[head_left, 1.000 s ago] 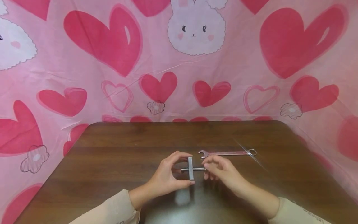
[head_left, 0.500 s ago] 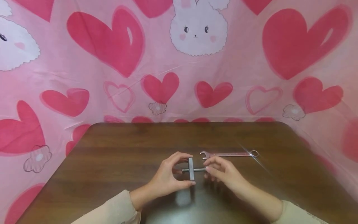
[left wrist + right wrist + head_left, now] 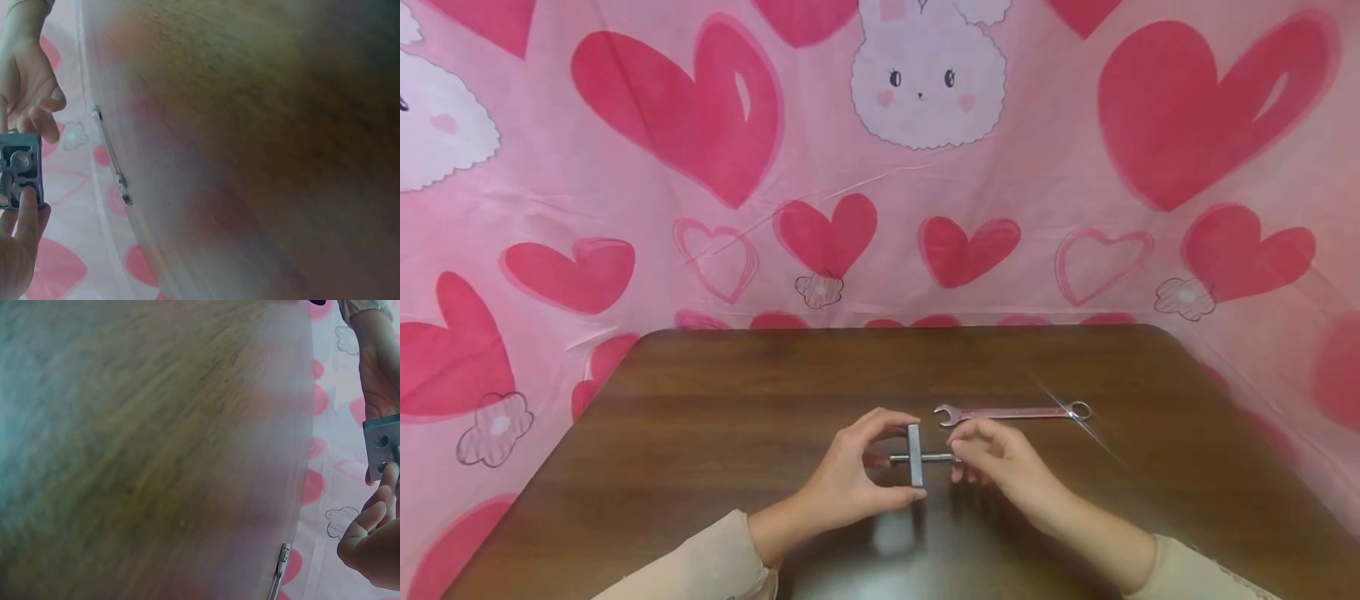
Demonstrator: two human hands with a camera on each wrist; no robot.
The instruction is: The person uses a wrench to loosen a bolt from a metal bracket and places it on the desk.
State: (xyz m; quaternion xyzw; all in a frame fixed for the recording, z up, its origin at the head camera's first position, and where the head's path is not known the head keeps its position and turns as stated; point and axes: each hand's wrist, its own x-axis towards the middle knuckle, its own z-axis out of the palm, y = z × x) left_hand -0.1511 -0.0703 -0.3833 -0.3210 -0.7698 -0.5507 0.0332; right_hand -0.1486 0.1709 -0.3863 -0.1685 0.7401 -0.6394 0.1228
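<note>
My left hand [image 3: 850,475] grips a grey metal plate [image 3: 915,467] by its top and bottom edges, thumb below and fingers above. A silver bolt [image 3: 936,457] passes through the plate and juts out on both sides. My right hand [image 3: 1011,467] pinches the bolt's right end, which the fingers hide. In the left wrist view the plate [image 3: 39,169] shows a recessed face with round openings, and a finger lies against it. The right wrist view shows the plate's flat face [image 3: 375,432] with round holes.
A combination wrench [image 3: 1015,412] lies on the brown wooden table [image 3: 737,400] beyond the right hand, its open end towards the left. Behind the table hangs a pink cloth [image 3: 820,167] printed with hearts and rabbits.
</note>
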